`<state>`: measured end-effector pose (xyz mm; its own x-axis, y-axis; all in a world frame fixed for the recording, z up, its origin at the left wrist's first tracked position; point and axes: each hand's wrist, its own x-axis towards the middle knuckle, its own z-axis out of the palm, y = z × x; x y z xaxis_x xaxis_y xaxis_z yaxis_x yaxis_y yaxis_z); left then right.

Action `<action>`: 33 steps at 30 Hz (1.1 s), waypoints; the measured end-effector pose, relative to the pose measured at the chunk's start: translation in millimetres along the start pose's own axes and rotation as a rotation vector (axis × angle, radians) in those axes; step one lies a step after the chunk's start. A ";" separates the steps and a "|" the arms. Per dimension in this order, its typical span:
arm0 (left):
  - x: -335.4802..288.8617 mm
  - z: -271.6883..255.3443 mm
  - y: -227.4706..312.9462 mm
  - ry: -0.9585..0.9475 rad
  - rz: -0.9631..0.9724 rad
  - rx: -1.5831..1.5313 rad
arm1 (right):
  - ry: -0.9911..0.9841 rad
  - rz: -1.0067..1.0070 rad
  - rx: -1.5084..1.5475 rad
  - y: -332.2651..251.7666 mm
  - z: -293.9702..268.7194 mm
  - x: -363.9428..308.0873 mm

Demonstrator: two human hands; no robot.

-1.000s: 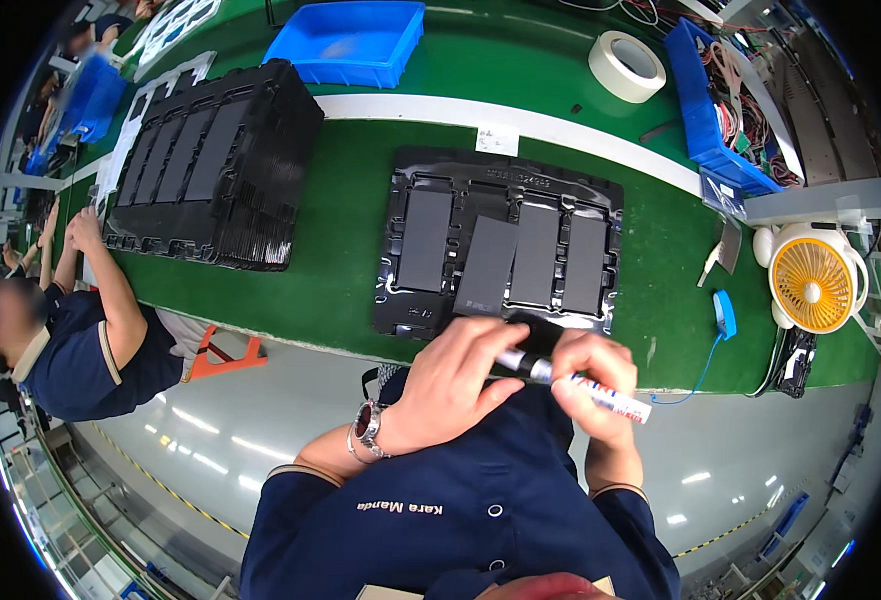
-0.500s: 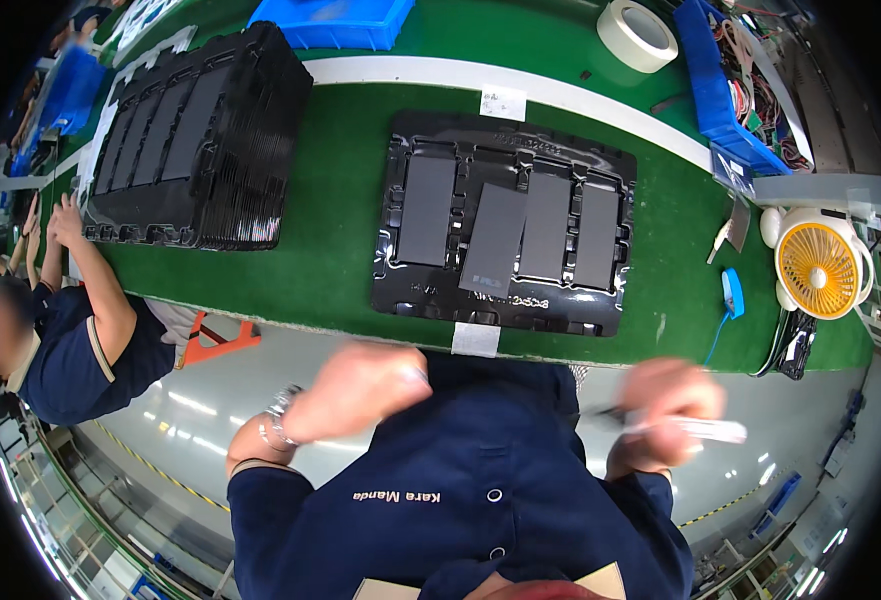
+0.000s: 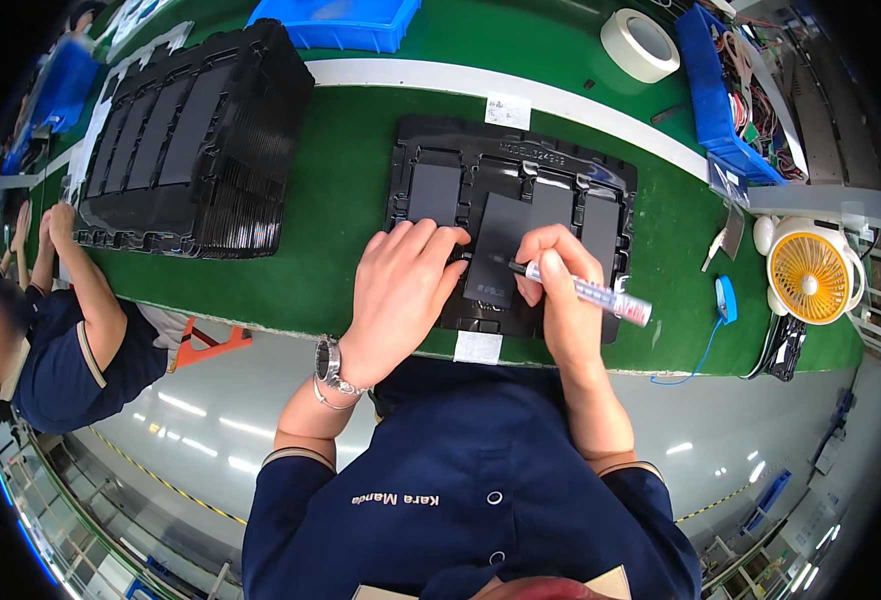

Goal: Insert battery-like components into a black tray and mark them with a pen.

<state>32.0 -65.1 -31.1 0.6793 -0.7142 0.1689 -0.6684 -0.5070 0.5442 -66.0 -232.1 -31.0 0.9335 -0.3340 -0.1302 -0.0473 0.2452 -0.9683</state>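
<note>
A black plastic tray [image 3: 570,150] lies on the green mat and holds several flat dark grey rectangular pieces. One grey piece [image 3: 500,235] sits raised and slightly tilted, out of line with its neighbours. My right hand [image 3: 570,295] grips a white marker pen [image 3: 595,293], its dark tip at or just above this piece; contact cannot be made out. Fingers apart, my left hand [image 3: 400,285] lies over the tray's lower left part, covering some of another grey piece [image 3: 434,190]. Its fingertips are close to the tilted piece's left edge.
Left on the bench is a tall stack of black trays [image 3: 190,140]. A blue bin [image 3: 340,25], tape roll [image 3: 640,45], wire-filled blue box [image 3: 730,100] and yellow-white fan [image 3: 810,275] stand around. A blue strap [image 3: 725,298] lies near the fan. A co-worker [image 3: 70,330] is at far left.
Both hands have moved up from in front of my body onto the tray. The marker, now uncapped at its dark tip, points at the tilted grey piece.
</note>
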 end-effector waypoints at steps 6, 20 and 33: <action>-2.3 4.8 -1.0 0.039 -0.010 -0.014 | 0.170 0.033 -0.029 9.6 16.9 8.9; -2.9 14.5 -3.6 0.109 0.002 -0.064 | 0.187 -0.019 -0.152 16.3 15.8 9.2; -3.2 16.4 -3.7 0.117 -0.002 -0.070 | 0.186 -0.054 -0.238 24.3 14.5 9.3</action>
<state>27.3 -68.8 -47.2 0.7142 -0.6497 0.2603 -0.6469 -0.4707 0.6000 -53.3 -216.1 -52.6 0.8571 -0.5067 -0.0928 -0.1020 0.0097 -0.9947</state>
